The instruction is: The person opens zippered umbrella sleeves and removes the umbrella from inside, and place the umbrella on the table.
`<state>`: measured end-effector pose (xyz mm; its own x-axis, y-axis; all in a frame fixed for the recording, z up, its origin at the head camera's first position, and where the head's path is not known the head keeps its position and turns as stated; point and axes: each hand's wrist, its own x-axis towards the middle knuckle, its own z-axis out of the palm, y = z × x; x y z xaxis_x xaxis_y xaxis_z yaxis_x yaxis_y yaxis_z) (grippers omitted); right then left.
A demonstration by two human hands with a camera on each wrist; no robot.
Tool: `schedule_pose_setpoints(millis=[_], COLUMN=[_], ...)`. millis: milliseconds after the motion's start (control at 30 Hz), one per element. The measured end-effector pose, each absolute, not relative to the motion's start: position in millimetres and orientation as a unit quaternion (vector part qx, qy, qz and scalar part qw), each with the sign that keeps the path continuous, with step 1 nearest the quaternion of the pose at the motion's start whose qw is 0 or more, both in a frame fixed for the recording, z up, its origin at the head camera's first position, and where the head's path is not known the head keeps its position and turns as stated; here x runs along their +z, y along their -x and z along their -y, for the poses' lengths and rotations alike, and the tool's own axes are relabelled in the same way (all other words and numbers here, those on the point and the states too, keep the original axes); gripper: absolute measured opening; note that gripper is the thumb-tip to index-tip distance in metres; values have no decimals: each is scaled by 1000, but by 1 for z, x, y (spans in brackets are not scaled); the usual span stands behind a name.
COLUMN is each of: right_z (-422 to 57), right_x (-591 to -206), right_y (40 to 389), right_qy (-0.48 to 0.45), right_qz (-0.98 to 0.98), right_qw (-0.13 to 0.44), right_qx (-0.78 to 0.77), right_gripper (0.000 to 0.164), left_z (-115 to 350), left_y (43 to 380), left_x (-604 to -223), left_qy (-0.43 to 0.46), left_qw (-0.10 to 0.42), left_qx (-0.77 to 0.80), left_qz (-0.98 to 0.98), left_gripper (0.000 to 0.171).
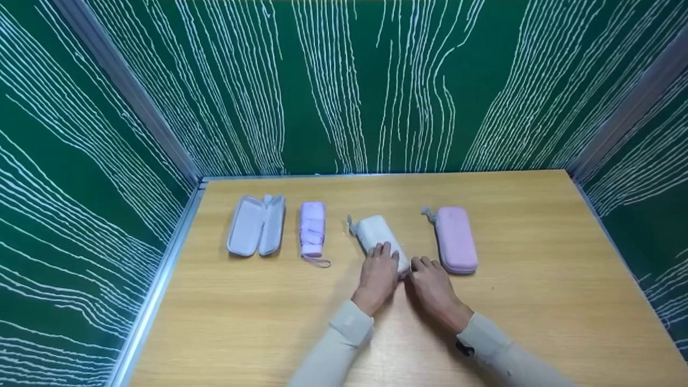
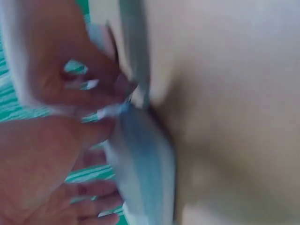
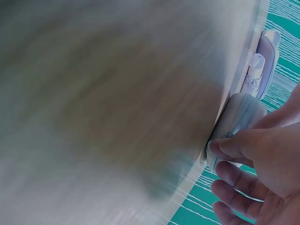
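Observation:
A pale grey hard zip case [image 1: 378, 230] lies slanted on the table, its zipper line showing along the side in the right wrist view. My left hand [image 1: 378, 274] holds it near its closer end, fingers laid over the top and thumb at the side. At that same end, the right hand [image 1: 432, 285] pinches the zipper pull between thumb and index finger; the fingertips mostly cover the pull. Its other fingers stand loosely bent, apart from the case, in the right wrist view.
Right of the hands lies a pink zip case [image 1: 456, 239] with a grey strap. To the left are a folded lilac umbrella [image 1: 312, 228] with a wrist loop and an opened lavender case [image 1: 247, 226]. Green panels with white lines [image 1: 333, 80] wall the wooden table [image 1: 242, 322].

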<state>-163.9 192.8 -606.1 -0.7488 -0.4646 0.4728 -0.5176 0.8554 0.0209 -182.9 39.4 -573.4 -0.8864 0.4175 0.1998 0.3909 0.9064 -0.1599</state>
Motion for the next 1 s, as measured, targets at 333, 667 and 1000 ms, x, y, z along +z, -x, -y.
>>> schedule_pose_setpoints(millis=[333, 667, 1000], right_z=[-196, -200, -200], right_x=[-607, -606, -604], right_y=[165, 164, 161], right_qy=[-277, -254, -231], right_qz=[926, 941, 945], right_qw=[255, 220, 224], right_qx=[34, 38, 54], right_gripper=[9, 11, 9], left_z=[-2, -4, -10], left_y=[208, 206, 201], left_x=[-552, -553, -557], left_qy=[335, 323, 315], left_qw=[-81, -75, -36], left_qx=[-81, -87, -69], left_qz=[935, 940, 946], left_gripper=[49, 51, 50])
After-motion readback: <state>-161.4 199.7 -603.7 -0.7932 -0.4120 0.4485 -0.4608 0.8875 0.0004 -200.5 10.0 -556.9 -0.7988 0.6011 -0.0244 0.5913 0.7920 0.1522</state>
